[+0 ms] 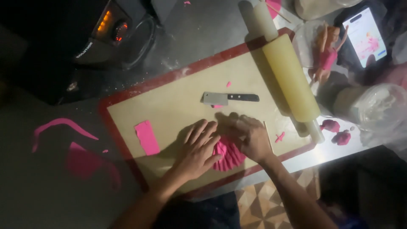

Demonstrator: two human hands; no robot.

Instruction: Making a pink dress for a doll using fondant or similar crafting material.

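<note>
My left hand and my right hand both rest with fingers spread on a pleated pink fondant piece near the front edge of a beige baking mat with a red border. The fondant is fan-shaped with ridged folds and is partly hidden under both hands. A flat pink rectangle of fondant lies left of my left hand. A small cleaver-shaped knife with a black handle lies on the mat just beyond my fingers.
A pale rolling pin lies diagonally across the mat's right edge. A doll in a pink dress, a lit phone, a plastic-covered bowl and pink fondant lumps sit at right. Pink scraps lie at left; a dark appliance stands behind.
</note>
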